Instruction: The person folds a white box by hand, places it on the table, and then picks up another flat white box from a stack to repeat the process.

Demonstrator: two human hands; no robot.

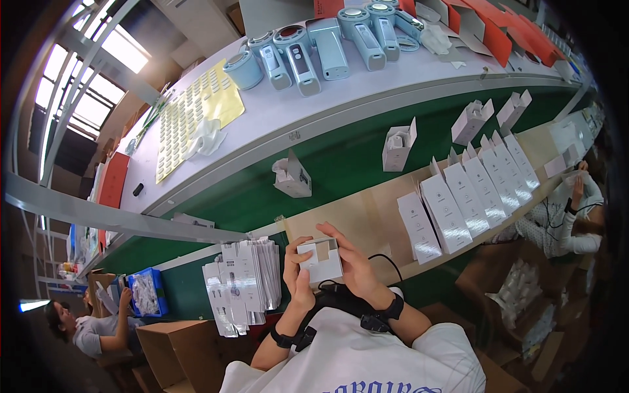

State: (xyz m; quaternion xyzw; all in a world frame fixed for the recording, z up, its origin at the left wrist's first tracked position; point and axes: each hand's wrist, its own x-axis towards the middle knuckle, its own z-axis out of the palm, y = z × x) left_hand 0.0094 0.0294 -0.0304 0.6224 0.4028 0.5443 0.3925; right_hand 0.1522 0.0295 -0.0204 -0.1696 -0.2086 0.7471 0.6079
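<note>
Close to my body, a small white cardboard box [321, 267] is held between my hands, its near end toward me and a tan patch showing at its top. My left hand [298, 278] grips the left side, with fingers bent over the box. Along the right side lies my right hand [360, 272], its palm against the cardboard and its fingers reaching past the far end. To the left of my left hand stands a stack of flat white cartons [246, 281]. Whatever is inside the held box cannot be made out.
Upright white boxes [452, 206] stand in a row at right. Open filled boxes [293, 178] sit on the green belt. Pale blue handheld devices [298, 59] and a yellow sticker sheet [196, 111] occupy the raised shelf. Co-workers [98, 327] sit on both sides.
</note>
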